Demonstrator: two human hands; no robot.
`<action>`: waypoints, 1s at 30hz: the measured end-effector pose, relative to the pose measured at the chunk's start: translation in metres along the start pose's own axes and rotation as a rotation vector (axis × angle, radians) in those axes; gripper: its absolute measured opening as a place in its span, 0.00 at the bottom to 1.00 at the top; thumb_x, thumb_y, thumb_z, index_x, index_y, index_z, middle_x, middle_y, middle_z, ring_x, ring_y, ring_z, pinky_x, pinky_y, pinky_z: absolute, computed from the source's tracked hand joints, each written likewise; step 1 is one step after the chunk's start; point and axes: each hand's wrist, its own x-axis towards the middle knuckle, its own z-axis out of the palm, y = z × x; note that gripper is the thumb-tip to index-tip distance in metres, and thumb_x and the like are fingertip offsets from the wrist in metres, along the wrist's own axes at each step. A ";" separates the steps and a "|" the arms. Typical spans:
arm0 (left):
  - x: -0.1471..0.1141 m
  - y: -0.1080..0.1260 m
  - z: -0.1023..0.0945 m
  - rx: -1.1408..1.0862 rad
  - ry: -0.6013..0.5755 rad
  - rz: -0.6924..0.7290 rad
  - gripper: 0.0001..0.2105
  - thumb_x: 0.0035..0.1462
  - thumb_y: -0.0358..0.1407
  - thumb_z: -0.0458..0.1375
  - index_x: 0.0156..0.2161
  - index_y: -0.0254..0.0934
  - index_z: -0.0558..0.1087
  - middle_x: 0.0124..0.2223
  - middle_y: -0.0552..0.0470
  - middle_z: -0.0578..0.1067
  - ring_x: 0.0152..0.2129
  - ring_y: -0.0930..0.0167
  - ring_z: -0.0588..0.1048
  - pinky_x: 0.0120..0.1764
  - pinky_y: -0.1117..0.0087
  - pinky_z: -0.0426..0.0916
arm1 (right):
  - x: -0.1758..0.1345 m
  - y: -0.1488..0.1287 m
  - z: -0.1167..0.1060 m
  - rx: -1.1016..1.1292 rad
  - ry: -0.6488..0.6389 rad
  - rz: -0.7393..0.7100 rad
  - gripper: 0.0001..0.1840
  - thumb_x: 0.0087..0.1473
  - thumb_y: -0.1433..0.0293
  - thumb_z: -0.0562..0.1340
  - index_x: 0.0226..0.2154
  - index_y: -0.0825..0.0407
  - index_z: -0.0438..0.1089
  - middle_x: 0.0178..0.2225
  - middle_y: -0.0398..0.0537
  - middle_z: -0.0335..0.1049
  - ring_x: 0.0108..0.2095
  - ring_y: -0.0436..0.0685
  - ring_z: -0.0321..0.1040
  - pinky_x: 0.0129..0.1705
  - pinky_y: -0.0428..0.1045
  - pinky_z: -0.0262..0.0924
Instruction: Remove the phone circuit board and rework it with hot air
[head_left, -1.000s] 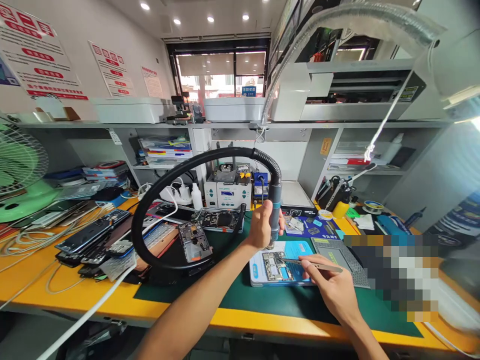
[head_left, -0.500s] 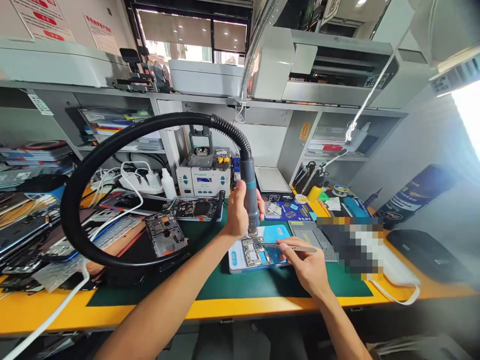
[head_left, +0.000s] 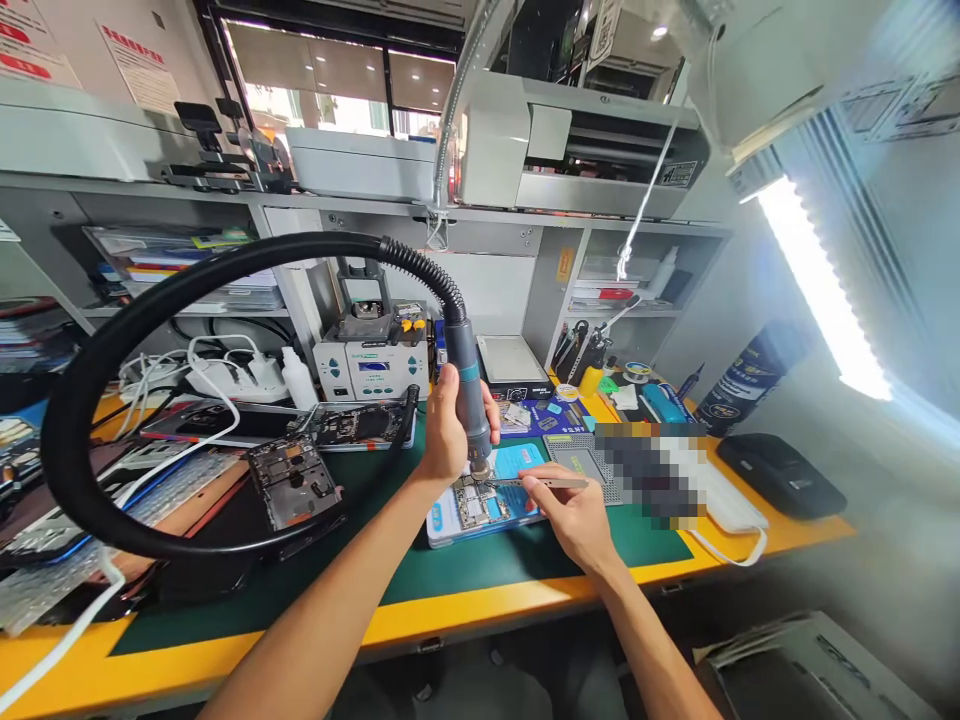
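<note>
My left hand [head_left: 448,430] is wrapped round the grey handle of a hot air gun [head_left: 471,390], which points nozzle-down. Its nozzle is just above a phone circuit board [head_left: 480,503]; whether they touch I cannot tell. The board lies on a blue and white flat box [head_left: 526,460]. Between the fingers of my right hand [head_left: 576,515] is a pair of metal tweezers [head_left: 559,483], held nearly level, with its tips at the board's upper edge under the nozzle. A thick black hose [head_left: 225,255] loops from the gun's top over to the left.
Behind the hands stands a white hot air station [head_left: 375,368]. Opened phones [head_left: 292,480] and cables crowd the left side. On the right are a perforated metal plate [head_left: 577,458], a black case [head_left: 780,475] and a spray can [head_left: 750,380]. A green mat [head_left: 420,570] covers the bench.
The whole view has swung right, so everything sits further left in the picture. Both hands keep their grips, gun and tweezers staying over the board.
</note>
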 end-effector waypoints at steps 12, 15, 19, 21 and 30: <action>-0.004 0.007 -0.005 -0.019 0.053 0.041 0.32 0.60 0.65 0.44 0.27 0.37 0.70 0.20 0.51 0.72 0.16 0.71 0.72 0.20 0.69 0.64 | -0.002 0.000 -0.002 -0.040 0.000 -0.049 0.12 0.67 0.61 0.63 0.43 0.54 0.74 0.39 0.46 0.76 0.31 0.50 0.73 0.34 0.49 0.72; -0.004 0.007 -0.006 -0.020 0.059 0.049 0.33 0.60 0.66 0.44 0.27 0.37 0.70 0.20 0.51 0.72 0.15 0.70 0.71 0.20 0.69 0.64 | -0.002 -0.002 -0.002 -0.061 0.017 -0.069 0.12 0.67 0.61 0.64 0.41 0.54 0.74 0.37 0.45 0.76 0.31 0.50 0.73 0.34 0.49 0.72; -0.003 0.008 -0.007 -0.038 0.059 0.046 0.33 0.61 0.65 0.43 0.28 0.37 0.71 0.20 0.50 0.73 0.15 0.70 0.71 0.20 0.68 0.65 | -0.003 -0.004 -0.003 -0.077 0.029 -0.084 0.12 0.67 0.61 0.64 0.40 0.54 0.74 0.37 0.44 0.76 0.30 0.50 0.72 0.33 0.48 0.72; -0.003 0.007 -0.008 -0.048 0.057 0.048 0.33 0.61 0.65 0.43 0.28 0.37 0.71 0.20 0.50 0.73 0.15 0.70 0.71 0.20 0.68 0.64 | -0.003 -0.005 -0.004 -0.082 0.028 -0.095 0.13 0.67 0.61 0.64 0.39 0.54 0.74 0.35 0.44 0.76 0.29 0.49 0.72 0.31 0.47 0.71; 0.000 0.009 -0.010 -0.057 0.051 0.041 0.32 0.60 0.66 0.45 0.28 0.38 0.70 0.20 0.51 0.72 0.16 0.71 0.72 0.19 0.69 0.63 | -0.002 -0.012 -0.003 -0.108 0.044 -0.117 0.14 0.66 0.60 0.65 0.37 0.54 0.76 0.30 0.41 0.75 0.26 0.48 0.71 0.28 0.46 0.69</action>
